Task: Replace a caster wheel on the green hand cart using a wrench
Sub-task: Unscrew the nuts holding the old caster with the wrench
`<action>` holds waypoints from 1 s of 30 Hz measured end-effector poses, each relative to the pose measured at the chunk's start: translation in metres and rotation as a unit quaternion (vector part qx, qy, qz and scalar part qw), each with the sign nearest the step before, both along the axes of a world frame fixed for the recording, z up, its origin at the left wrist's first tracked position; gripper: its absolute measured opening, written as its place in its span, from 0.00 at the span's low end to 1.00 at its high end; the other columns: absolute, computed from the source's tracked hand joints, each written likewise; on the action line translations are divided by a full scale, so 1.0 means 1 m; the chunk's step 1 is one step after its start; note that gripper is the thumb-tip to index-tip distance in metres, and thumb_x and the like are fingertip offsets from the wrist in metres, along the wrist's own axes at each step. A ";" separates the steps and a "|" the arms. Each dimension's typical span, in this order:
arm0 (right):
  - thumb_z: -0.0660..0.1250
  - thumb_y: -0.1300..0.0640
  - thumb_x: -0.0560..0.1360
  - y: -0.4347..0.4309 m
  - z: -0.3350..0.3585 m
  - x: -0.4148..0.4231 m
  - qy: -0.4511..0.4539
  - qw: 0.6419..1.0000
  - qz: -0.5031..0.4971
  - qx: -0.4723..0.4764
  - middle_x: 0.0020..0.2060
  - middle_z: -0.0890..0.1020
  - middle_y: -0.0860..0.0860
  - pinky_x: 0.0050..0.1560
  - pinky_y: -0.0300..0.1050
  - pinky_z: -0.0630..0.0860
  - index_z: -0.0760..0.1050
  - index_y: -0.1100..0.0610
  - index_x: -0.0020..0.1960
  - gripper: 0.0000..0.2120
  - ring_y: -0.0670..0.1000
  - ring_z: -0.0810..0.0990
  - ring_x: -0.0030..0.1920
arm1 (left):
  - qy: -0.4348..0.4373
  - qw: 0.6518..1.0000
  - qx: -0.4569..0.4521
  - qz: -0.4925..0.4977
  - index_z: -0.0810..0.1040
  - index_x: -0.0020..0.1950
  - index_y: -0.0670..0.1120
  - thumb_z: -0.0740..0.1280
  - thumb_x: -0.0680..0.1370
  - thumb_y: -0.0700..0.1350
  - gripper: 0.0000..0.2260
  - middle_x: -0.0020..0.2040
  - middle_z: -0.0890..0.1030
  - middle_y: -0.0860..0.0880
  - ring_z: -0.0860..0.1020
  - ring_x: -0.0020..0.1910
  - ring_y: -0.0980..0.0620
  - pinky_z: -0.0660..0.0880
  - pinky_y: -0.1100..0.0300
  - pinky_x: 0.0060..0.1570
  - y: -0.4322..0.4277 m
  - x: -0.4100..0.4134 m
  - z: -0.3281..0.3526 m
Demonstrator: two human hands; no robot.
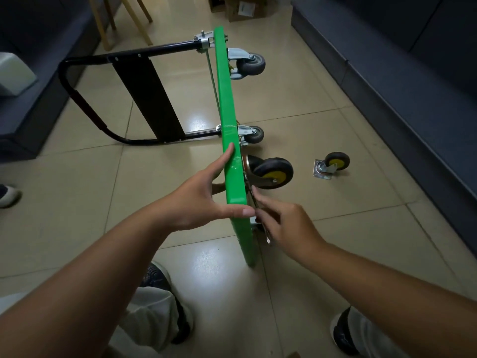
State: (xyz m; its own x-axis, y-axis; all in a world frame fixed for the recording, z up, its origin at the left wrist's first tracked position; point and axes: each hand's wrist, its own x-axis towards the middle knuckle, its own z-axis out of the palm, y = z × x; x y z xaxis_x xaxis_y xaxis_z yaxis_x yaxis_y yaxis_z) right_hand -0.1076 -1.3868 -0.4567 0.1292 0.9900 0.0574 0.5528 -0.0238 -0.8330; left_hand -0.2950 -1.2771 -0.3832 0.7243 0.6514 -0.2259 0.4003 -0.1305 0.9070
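The green hand cart stands on its long side in the middle of the floor, so only the narrow upper edge of its deck is seen. This edge is a smooth, glossy green band, rounded at the corners, and it runs from the near part of the floor toward the far edge.

The black tubular handle lies folded out to the left, with a flat black panel across it. On the right face of the deck there are two small grey casters in shiny metal forks at the far end. Nearer is a bigger caster wheel with a black rubber tyre and a yellow hub.

The left hand holds the deck at its near end. The thumb lies across the top edge, the index finger is stretched along it, and the other fingers go behind the left face. The right hand is just beside the right face, under the black and yellow wheel, and its fingers are closed on a thin metal wrench. The head of the wrench is hidden between the fingers and the deck.

A loose caster, also black with a yellow hub and a square metal plate, lies apart on the tiles toward the right edge of the floor. The tiles are beige and glossy and reflect the light.

Dark upholstered benches stand along both side edges. A cardboard box and wooden legs are at the far edge.
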 end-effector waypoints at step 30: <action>0.66 0.59 0.81 0.026 0.116 0.003 0.316 0.896 -0.087 -0.299 0.29 0.82 0.51 0.30 0.36 0.66 0.79 0.58 0.50 0.04 0.42 0.76 0.26 | 0.031 0.998 0.049 -0.013 0.45 0.81 0.66 0.79 0.65 0.56 0.55 0.82 0.54 0.59 0.64 0.75 0.54 0.71 0.74 0.56 -0.002 0.001 0.003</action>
